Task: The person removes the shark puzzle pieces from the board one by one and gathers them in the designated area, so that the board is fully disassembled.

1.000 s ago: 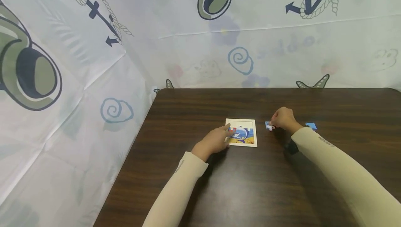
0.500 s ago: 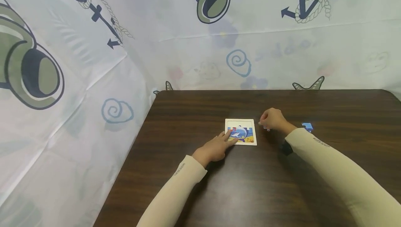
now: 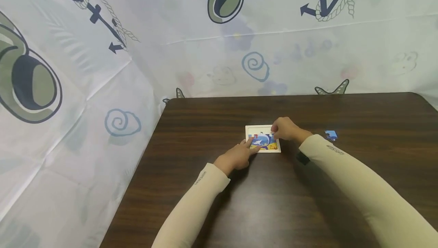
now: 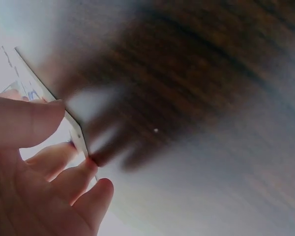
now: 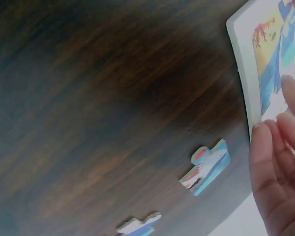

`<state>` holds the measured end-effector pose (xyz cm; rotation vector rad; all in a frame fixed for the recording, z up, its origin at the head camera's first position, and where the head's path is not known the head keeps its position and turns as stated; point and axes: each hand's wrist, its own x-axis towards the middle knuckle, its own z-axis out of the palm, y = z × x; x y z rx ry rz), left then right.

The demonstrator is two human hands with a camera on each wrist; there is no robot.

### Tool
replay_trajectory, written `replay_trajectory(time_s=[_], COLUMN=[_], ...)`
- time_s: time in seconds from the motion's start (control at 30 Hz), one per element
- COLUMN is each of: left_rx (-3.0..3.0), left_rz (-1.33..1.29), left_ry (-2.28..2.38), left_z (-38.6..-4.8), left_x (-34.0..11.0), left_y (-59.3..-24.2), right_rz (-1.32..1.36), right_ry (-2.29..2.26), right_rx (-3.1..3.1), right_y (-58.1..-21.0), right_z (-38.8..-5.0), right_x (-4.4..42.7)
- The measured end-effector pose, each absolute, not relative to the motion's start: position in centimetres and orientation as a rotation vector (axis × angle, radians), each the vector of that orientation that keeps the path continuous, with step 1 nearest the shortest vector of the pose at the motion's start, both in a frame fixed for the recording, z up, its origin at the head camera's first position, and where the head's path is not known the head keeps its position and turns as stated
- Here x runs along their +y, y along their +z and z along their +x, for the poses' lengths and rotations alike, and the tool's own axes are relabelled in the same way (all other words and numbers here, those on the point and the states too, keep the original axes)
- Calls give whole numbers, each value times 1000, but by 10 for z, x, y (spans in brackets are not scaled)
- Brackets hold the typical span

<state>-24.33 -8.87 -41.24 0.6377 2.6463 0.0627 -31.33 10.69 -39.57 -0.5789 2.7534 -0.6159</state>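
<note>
A square jigsaw puzzle (image 3: pixel 262 141) with a sea picture lies in its pale frame (image 3: pixel 256 128) on the table. My left hand (image 3: pixel 236 157) rests on the frame's near left corner, fingers spread and fairly straight. In the left wrist view its thumb and fingertips touch the frame's edge (image 4: pixel 74 129). At the puzzle's right side, the bent fingers of my right hand (image 3: pixel 286 129) pinch a puzzle piece that they mostly hide. The right wrist view shows two loose pieces on the table: a blue-and-white piece (image 5: pixel 206 168) close to that hand and another piece (image 5: pixel 140 224) at the bottom edge.
In the head view one loose blue piece (image 3: pixel 330 135) lies right of my right hand. The dark wooden table (image 3: pixel 267 202) ends at a back edge against a patterned cloth (image 3: pixel 205 61), which also hangs along the left side.
My right hand has moved left from the loose pieces to the puzzle's right side, carrying a piece. The left hand has settled with its fingers over the puzzle's near left corner.
</note>
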Motion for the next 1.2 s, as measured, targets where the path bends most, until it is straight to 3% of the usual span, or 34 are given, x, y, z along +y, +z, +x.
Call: replay_trajectory(time_s=[0.63, 1.2], left_rx=[2615, 2624], left_rz=[515, 514], left_ry=[156, 109], left_z=[-241, -239], left_x=[-82, -80], left_y=[-389, -403], right_rz=[-633, -668], right_ry=[-449, -563], right_rx=[2670, 2725], right_y=[-386, -395], right_z=[-320, -312], right_x=[97, 99])
